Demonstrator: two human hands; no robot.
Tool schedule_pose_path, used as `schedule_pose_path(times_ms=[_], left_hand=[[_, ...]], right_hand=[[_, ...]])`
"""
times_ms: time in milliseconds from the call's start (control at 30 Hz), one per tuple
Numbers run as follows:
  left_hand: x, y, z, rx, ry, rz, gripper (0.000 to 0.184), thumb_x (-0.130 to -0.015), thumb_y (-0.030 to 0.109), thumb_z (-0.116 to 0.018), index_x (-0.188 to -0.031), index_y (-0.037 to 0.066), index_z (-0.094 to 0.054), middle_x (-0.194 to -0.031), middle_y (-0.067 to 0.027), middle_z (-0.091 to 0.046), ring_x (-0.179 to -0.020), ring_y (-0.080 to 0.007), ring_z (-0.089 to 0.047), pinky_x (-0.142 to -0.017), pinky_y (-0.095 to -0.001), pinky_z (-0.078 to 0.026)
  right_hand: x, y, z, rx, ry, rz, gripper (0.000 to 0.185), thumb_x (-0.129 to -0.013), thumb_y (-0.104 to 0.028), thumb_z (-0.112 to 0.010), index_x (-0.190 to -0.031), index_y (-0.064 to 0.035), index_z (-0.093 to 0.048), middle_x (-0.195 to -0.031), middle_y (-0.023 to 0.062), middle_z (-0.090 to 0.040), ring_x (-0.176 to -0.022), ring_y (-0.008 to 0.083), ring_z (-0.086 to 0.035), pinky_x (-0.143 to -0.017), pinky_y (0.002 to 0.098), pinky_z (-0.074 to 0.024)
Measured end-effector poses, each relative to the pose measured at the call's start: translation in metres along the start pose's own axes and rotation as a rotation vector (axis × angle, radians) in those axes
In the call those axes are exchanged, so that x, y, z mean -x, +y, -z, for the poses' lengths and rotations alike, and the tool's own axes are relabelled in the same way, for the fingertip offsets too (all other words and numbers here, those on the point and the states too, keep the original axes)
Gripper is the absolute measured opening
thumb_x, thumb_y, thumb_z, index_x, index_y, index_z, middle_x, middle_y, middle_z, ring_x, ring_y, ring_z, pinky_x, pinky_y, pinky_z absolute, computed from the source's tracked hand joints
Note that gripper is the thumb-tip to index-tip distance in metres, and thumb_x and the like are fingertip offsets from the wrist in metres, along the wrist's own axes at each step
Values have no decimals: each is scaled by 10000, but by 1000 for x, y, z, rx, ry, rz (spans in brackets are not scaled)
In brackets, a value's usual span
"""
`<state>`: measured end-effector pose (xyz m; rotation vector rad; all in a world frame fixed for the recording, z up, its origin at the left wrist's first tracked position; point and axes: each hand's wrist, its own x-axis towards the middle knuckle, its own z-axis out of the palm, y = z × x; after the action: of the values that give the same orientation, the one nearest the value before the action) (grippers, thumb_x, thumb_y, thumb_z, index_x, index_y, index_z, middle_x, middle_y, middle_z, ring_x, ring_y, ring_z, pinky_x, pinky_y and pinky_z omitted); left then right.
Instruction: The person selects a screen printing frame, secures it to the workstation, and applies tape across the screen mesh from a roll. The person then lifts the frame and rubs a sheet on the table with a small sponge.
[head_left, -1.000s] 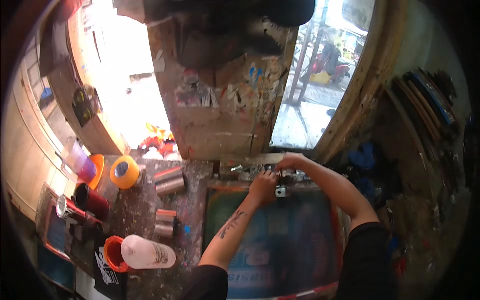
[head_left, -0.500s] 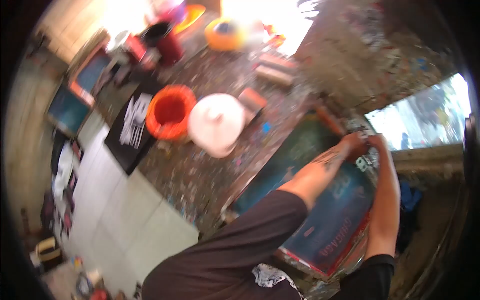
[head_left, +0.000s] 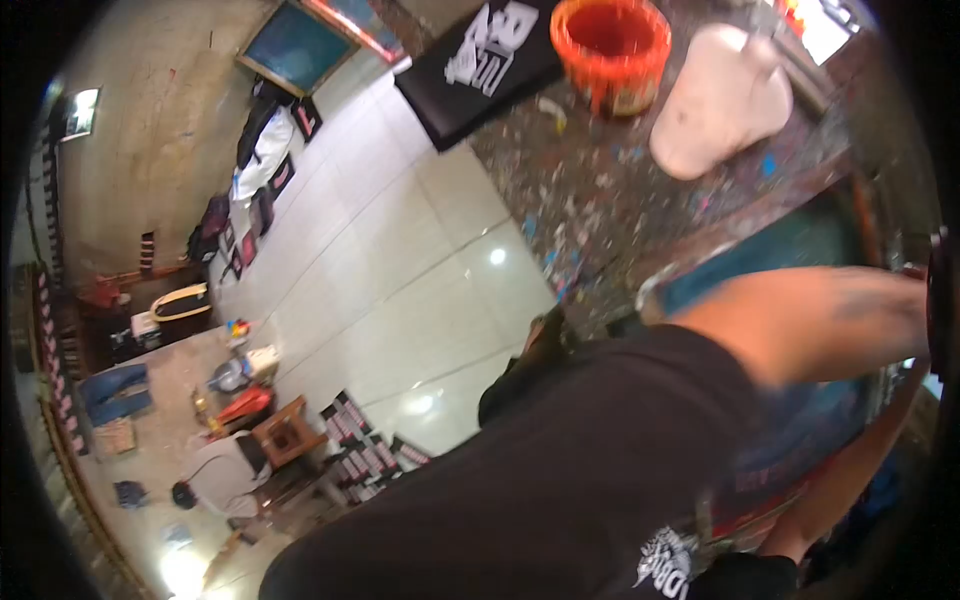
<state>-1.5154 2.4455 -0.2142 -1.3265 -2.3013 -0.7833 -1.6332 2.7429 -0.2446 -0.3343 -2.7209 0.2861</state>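
Note:
My left forearm [head_left: 820,315], tattooed and coming out of a black sleeve [head_left: 580,440], stretches across a screen-printing frame to the right edge of the view. My left hand is cut off there. Lower down, my right forearm [head_left: 840,490] rises towards the same edge, and its hand is also out of sight. The frame's teal mesh [head_left: 725,265] lies beneath my arms, partly covered by them. Past it, on the paint-spattered table [head_left: 600,200], an orange paint-smeared bucket [head_left: 625,98] stands beside a pale rounded object [head_left: 720,105].
A black panel with white print [head_left: 485,70] lies at the table's edge. Another framed screen [head_left: 300,47] leans by the wall. On the tiled floor [head_left: 400,270] are a wooden stool [head_left: 290,435], black printed pieces [head_left: 365,455] and dark bundles [head_left: 210,225].
My view has swung left, so the bucket, pale object and screen sit further right and more floor shows. My hands, earlier close together at the frame's far end, have left the view.

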Motion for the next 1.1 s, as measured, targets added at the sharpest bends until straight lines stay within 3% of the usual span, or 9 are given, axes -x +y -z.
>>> schedule_pose_path(times_ms=[167,233,433,533,800,867,933,1033,1100], left_hand=[[141,23,121,141,-81,206,119,-784,193,-678,-821,91,-631,-767,-49,-605,-777,-254,-612,-680,-398,-474],[206,26,164,311,207,344,168,-780,191,-718,-796,69,-604,-751,-69,-586,-734,-256,-591,-670,-367,-483],[372,35,194,80,425,859,117,-749,80,-751,-833,41,-678,-819,-98,-694,-693,-262,-658,-650,-340,-527],[415,53,194,-90,536,1148,116,-774,119,-737,-825,41,-668,-812,-85,-679,-729,-273,-654,-666,-350,-530],[382,88,171,332,873,693,156,-837,125,-664,-946,32,-601,-1001,-138,-636,-914,-330,-618,-746,-421,-508],[352,83,154,426,859,479,276,-787,216,-737,-934,21,-608,-959,-141,-644,-892,-343,-623,-723,-410,-508],[315,72,118,462,761,241,453,-847,415,-666,-1199,138,-599,-1091,-83,-639,-1055,-311,-588,-900,-528,-445],[271,90,125,27,771,410,590,-811,516,-690,-1242,126,-589,-1166,-118,-621,-1106,-305,-578,-948,-481,-437],[256,96,123,232,669,289,636,-797,542,-697,-1256,117,-582,-1189,-130,-615,-1076,-320,-597,-936,-466,-456]], right_hand=[[77,-288,22,-353,-270,310,354,-923,-306,-603,-1111,-13,-670,-1026,174,-693,-942,219,-659,-829,349,-493],[66,-352,-16,-293,-129,710,333,-897,-278,-597,-1086,-16,-677,-884,165,-661,-865,308,-646,-781,400,-502],[20,-480,-142,-195,-20,969,637,-807,-246,-718,-1366,-40,-491,-1427,174,-470,-1344,328,-414,-1132,430,-315],[9,-520,-174,-284,-19,1187,700,-787,-299,-752,-1376,-35,-482,-1396,183,-504,-1333,359,-433,-1109,468,-332],[193,-470,-70,-496,-258,1171,772,-761,-364,-767,-1376,-9,-464,-1389,188,-493,-1315,351,-442,-1101,455,-339],[244,-441,-37,-504,-405,1153,791,-754,-380,-771,-1375,-3,-459,-1387,189,-490,-1311,348,-444,-1098,452,-341],[291,-423,-8,-510,-529,1170,810,-748,-396,-775,-1375,4,-455,-1385,190,-488,-1306,346,-446,-1096,449,-342],[330,-398,25,-488,-643,1161,839,-738,-420,-780,-1375,13,-448,-1382,192,-483,-1300,343,-449,-1093,445,-345],[344,-384,44,-476,-676,1128,859,-732,-437,-784,-1375,20,-443,-1380,193,-481,-1295,341,-452,-1091,442,-347]])
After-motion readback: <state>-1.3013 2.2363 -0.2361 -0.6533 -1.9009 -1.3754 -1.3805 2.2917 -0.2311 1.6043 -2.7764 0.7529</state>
